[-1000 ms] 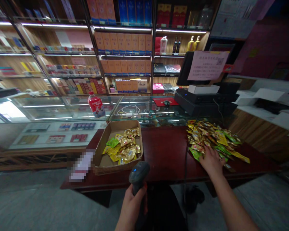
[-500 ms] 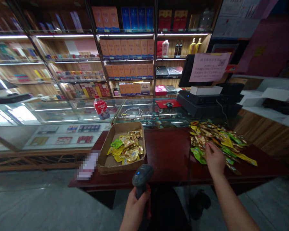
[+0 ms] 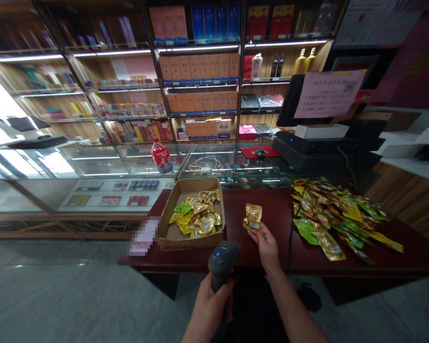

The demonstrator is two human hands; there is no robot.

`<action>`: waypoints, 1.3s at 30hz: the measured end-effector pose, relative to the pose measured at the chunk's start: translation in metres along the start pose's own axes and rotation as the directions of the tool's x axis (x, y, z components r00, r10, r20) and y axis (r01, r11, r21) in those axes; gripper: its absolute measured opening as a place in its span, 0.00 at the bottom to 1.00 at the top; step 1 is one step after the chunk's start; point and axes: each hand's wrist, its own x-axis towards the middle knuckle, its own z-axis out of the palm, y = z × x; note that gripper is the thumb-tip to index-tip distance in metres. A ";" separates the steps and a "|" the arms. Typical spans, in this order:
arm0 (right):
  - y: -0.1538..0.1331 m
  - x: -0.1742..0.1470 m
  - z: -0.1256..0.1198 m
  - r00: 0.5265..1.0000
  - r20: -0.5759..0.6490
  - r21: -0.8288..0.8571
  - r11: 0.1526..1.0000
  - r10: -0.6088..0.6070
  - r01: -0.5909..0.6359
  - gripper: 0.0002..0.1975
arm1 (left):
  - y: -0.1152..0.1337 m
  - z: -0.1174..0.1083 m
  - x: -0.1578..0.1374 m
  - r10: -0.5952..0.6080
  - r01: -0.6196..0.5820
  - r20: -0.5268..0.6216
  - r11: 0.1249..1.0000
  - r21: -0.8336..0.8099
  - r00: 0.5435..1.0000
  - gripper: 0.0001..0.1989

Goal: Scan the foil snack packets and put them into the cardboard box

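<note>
Low in the frame, a little left of centre, the left hand [image 3: 209, 309] is wrapped around the grip of a dark handheld barcode scanner [image 3: 222, 259], its head tilted up with a small blue light glowing on top. The fingers are closed fully round the handle. Just right of it, near the middle of the frame, the right hand [image 3: 268, 244] pinches a gold snack packet [image 3: 253, 217] by its lower edge between thumb and fingertips, holding it upright above the dark red table [image 3: 257, 247]. The packet sits just above and to the right of the scanner head, apart from it; a small pale patch on its lower part may be a label, though it is too small to be sure.

Left of the packet, an open cardboard box [image 3: 171, 231] rests on the table with a loose heap of gold, yellow and green packets inside. At the right of the frame a wider pile of packets [image 3: 338, 214] lies spread across the table top, well apart from the right hand. Behind the table runs a glass counter [image 3: 128, 159] with a red-labelled bottle [image 3: 160, 156] standing on it, and to the upper right a black till [image 3: 325, 152] with a paper notice [image 3: 327, 94] hung on its screen. Lit shelves [image 3: 200, 85] of boxed goods fill the back wall.
</note>
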 end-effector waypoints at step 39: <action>-0.054 0.035 0.118 0.945 0.320 -0.061 0.997 0.067 -0.051 0.21 | 0.008 0.003 0.007 0.005 -0.006 -0.019 1.000 -0.019 1.000 0.22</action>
